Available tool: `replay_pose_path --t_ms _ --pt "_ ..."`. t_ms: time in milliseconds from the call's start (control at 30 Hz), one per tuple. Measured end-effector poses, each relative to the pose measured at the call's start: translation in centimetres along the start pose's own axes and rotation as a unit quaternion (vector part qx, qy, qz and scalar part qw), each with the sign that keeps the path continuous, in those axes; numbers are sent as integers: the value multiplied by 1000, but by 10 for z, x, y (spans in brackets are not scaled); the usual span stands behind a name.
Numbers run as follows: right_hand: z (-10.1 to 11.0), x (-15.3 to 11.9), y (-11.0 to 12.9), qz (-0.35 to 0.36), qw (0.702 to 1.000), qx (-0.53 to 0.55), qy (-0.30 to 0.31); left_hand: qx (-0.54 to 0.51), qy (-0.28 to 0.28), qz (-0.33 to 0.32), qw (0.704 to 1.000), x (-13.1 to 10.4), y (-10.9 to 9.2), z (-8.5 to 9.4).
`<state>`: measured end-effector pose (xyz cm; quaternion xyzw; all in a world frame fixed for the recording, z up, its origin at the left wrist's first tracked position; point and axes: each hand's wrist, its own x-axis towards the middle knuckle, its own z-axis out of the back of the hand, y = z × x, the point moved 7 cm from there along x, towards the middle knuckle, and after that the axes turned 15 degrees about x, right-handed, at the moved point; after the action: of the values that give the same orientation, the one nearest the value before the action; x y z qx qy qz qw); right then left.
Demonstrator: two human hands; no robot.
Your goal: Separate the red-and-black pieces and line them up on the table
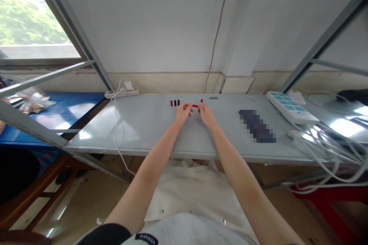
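Observation:
My left hand (183,113) is pinched on one end of a thin red rod (195,106) that lies sideways between my hands. My right hand (206,114) is closed around a short red cylinder (201,101), whose upper end sticks up above the fingers. The rod's right tip reaches close to the right fingers; whether it touches the cylinder I cannot tell. Left of my hands stand a small red cylinder (171,103) and two black cylinders (176,102) in a row. Several tiny dark pieces (213,98) lie in a line behind my right hand.
The grey table (149,130) runs along the wall. A white power strip (122,93) with a dangling cable is at the back left. On the right lie a blurred dark object (257,126), a large power strip (290,107) and tangled white cables (333,157). Metal posts stand at both sides.

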<state>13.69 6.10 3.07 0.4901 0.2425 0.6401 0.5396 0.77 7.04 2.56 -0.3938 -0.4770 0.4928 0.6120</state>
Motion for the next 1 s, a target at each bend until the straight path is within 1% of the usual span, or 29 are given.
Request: replay_pose_path --t_ms 133,233,300,367,400,467,533,600,733,833,900,933,1000 --pt "-1 0 4 17 1000 10 2 -2 -16 -6 1000 2 0 2" --pt "0 0 5 21 999 31 -1 -16 -65 0 998 6 7 10" --pt "2 0 5 20 999 42 -15 -33 -106 7 994 8 12 17" --pt "4 1 3 16 998 59 -32 -48 -128 14 991 8 15 19" --pt "5 1 2 13 997 70 -38 -54 -123 17 991 8 16 17" --pt "4 1 0 9 995 88 -39 -67 -82 24 994 7 15 9" --pt "2 1 0 11 995 95 -26 -80 -37 29 996 5 12 0" --pt "-1 0 1 13 995 95 -14 -90 -17 33 995 3 9 -4" --pt "-3 0 2 16 995 95 -1 -107 -29 33 993 3 7 1" --pt "-2 1 0 10 995 95 -6 -120 -78 41 989 4 10 12" --pt "0 3 -4 0 995 102 -21 -126 -110 48 985 4 12 18" --pt "1 3 -6 -7 993 112 -29 -127 -115 49 984 4 12 18" --pt "3 5 -10 -19 988 145 -45 -115 -91 46 988 4 11 15"
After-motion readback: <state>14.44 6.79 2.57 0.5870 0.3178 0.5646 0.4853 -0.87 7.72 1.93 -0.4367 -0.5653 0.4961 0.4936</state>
